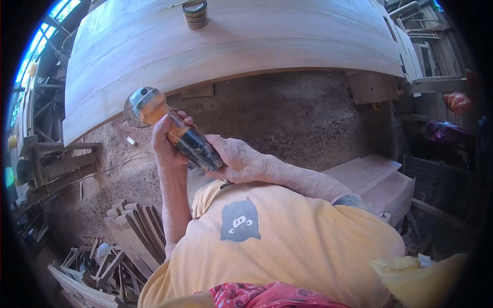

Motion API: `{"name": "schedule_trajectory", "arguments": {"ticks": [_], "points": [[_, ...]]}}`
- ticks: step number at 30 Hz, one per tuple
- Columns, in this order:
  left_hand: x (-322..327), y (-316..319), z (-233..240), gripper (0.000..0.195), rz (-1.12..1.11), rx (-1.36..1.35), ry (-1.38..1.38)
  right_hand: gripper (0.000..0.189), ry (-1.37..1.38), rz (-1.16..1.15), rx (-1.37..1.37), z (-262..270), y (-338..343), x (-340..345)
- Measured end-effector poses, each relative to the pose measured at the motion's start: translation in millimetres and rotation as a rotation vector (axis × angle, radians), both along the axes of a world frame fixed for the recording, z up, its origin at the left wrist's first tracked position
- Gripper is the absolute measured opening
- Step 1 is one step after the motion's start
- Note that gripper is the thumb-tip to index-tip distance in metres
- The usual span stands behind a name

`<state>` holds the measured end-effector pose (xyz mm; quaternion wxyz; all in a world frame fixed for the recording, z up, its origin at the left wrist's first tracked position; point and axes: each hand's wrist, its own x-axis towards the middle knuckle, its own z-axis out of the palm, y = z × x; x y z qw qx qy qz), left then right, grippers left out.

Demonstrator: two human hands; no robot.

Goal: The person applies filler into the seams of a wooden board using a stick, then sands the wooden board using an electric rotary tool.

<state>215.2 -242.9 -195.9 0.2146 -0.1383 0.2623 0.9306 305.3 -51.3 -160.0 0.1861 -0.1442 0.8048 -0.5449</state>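
An orange and black angle grinder [180,131] is held slantwise in front of my body. Its metal gear head [148,101] points up and to the left, close to the near edge of a large wooden panel [246,50]. Part of a round disc [131,113] shows behind the head. My left hand [169,134] wraps around the orange part of the body, thumb on the near side. The black rear end sits in the grip of my right hand [237,158], which hides part of it. Whether the disc is turning I cannot tell.
A small tin can [195,16] with a thin stick across it stands on the panel. Wood offcuts [134,227] and scrap pile up at lower left. Boards [366,177] lie at right. A thin cord [127,159] crosses the dirt floor [285,111].
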Motion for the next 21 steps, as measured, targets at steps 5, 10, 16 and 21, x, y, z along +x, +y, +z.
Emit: {"name": "schedule_trajectory", "arguments": {"ticks": [5, 10, 16, 21], "points": [[4, 37, 11, 0.038, -0.012, 0.012, -0.023, 0.076, 0.122, -0.001, 0.063, 6, 39, -1], [-3, 52, 5, 0.039, -0.019, 0.043, -0.015, 0.076, -0.139, 0.197, 0.050, 19, 69, -21], [-25, 64, -7, 0.043, -0.090, 0.091, 0.031, 0.069, -0.138, 0.121, 0.017, 6, 76, -36], [-43, 66, -18, 0.043, -0.100, 0.056, 0.070, 0.064, -0.048, 0.137, 0.040, -3, 78, -54]]}}
